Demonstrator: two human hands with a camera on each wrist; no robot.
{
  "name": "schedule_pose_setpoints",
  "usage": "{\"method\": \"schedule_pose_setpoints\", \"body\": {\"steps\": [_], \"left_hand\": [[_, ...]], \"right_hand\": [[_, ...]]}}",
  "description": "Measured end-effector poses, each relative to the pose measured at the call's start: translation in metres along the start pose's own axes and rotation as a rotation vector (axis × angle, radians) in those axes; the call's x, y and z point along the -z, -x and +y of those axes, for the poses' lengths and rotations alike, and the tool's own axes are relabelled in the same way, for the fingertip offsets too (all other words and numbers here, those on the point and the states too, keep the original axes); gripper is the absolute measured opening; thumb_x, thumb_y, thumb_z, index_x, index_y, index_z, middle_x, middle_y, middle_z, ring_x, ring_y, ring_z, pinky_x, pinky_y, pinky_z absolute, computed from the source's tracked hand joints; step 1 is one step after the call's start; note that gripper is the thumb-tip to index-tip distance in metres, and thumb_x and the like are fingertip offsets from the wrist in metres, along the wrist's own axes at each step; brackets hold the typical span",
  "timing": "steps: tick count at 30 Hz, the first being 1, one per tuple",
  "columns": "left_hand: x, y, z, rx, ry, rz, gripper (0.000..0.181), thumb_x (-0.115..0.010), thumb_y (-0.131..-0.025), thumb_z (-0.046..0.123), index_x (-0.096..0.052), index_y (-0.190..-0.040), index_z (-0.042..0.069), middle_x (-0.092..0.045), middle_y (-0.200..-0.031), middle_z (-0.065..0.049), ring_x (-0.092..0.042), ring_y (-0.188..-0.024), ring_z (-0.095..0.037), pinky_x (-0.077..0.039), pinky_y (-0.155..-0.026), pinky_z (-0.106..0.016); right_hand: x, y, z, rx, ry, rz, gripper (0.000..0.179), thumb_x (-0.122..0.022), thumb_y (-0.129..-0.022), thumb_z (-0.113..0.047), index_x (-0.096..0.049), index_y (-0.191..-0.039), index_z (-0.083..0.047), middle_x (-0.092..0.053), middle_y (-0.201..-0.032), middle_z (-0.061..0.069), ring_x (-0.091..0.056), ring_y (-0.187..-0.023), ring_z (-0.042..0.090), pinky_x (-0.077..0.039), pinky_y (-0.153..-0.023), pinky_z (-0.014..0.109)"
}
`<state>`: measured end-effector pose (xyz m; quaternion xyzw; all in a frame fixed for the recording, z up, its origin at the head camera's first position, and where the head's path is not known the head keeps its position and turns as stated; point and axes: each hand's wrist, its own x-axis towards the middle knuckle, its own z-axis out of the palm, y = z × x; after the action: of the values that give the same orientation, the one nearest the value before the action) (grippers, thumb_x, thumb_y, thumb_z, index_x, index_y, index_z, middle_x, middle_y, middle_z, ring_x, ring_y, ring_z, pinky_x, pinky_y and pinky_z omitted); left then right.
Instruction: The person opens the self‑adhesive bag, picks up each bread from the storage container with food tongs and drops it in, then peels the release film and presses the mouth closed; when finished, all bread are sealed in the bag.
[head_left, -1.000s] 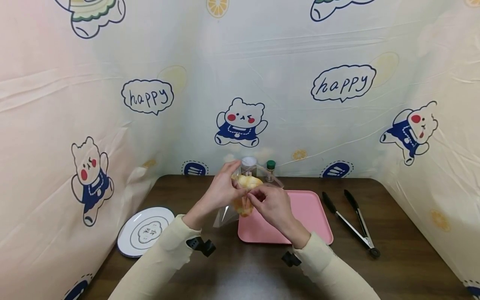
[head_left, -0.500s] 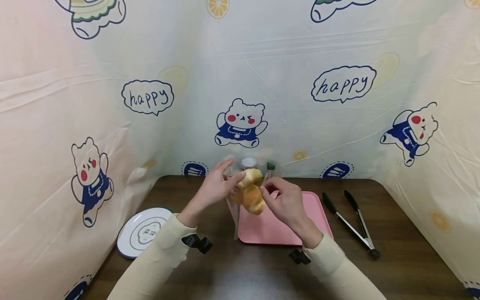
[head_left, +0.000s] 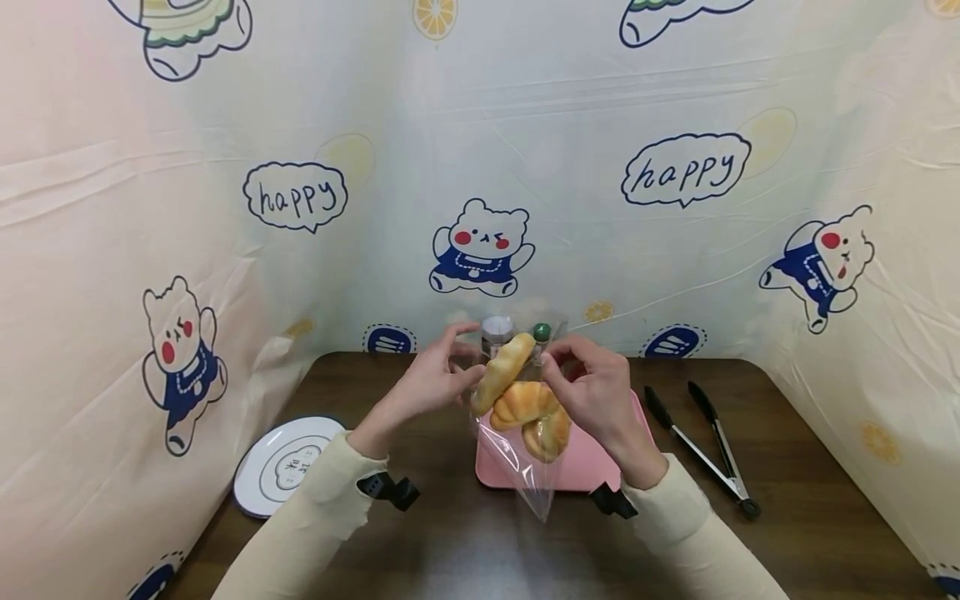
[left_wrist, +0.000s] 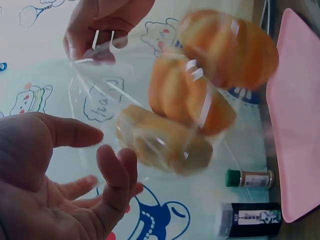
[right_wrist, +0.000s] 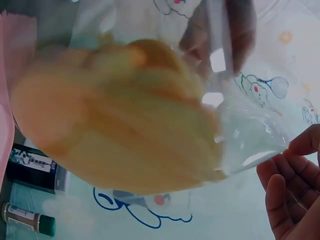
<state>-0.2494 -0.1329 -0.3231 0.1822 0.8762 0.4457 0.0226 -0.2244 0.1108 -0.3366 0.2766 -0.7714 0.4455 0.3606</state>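
A clear plastic bag (head_left: 528, 479) hangs in front of me with its lower corner pointing down. Inside are a long pale bread roll (head_left: 504, 373), a croissant-like roll (head_left: 521, 403) and a rounder roll (head_left: 548, 435). At the bag's upper right, my right hand (head_left: 596, 392) pinches its edge between thumb and fingertips, as the right wrist view also shows at the bag corner. My left hand (head_left: 435, 379) is at the bag's left side, beside the long roll. In the left wrist view, its thumb and fingers stand apart with a gap between them.
Behind the bag lies a pink tray (head_left: 588, 467). A white-lidded jar (head_left: 495, 329) and a green-capped bottle (head_left: 542, 332) stand at the back. Black-handled tongs (head_left: 712, 454) lie to the right, and a white plate (head_left: 281, 467) is on the left.
My hands have moved apart, the right one going right with the bag's edge. The bag has turned to hang corner-down, and the rolls have shifted and spread out inside it.
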Motion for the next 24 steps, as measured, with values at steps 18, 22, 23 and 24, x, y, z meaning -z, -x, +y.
{"method": "schedule_pose_setpoints", "body": {"steps": [18,22,23,24], "left_hand": [[-0.003,-0.016,-0.035,0.092,0.096,-0.114,0.03,-0.057,-0.102,0.023,-0.066,-0.129,0.012,-0.068,-0.102,-0.009,-0.057,-0.073,-0.025,-0.047,-0.057,-0.026],[-0.002,-0.015,-0.037,0.1,0.104,-0.153,0.027,-0.06,-0.1,0.028,-0.07,-0.124,0.021,-0.069,-0.111,-0.005,-0.057,-0.077,-0.027,-0.046,-0.058,-0.026],[-0.002,-0.015,-0.036,0.098,0.111,-0.161,0.026,-0.061,-0.1,0.029,-0.07,-0.123,0.022,-0.07,-0.112,-0.005,-0.057,-0.076,-0.026,-0.046,-0.058,-0.026],[-0.002,-0.015,-0.036,0.089,0.112,-0.167,0.026,-0.06,-0.1,0.029,-0.07,-0.123,0.022,-0.07,-0.112,-0.006,-0.057,-0.075,-0.025,-0.045,-0.057,-0.025]], "right_hand": [[0.019,-0.006,-0.007,0.05,-0.121,-0.016,0.007,-0.07,-0.083,-0.001,-0.07,-0.086,-0.007,-0.067,-0.074,0.004,-0.056,-0.058,0.008,-0.051,-0.054,0.018],[0.02,-0.006,-0.005,0.06,-0.115,-0.008,0.007,-0.07,-0.083,-0.001,-0.07,-0.085,-0.008,-0.068,-0.075,0.004,-0.056,-0.058,0.008,-0.051,-0.055,0.018],[0.02,-0.006,-0.005,0.058,-0.117,-0.008,0.008,-0.07,-0.083,-0.001,-0.07,-0.086,-0.008,-0.068,-0.076,0.004,-0.056,-0.059,0.007,-0.051,-0.055,0.018],[0.021,-0.006,-0.005,0.055,-0.118,-0.01,0.008,-0.07,-0.082,-0.001,-0.07,-0.086,-0.008,-0.067,-0.076,0.003,-0.056,-0.059,0.007,-0.051,-0.055,0.018]]}}
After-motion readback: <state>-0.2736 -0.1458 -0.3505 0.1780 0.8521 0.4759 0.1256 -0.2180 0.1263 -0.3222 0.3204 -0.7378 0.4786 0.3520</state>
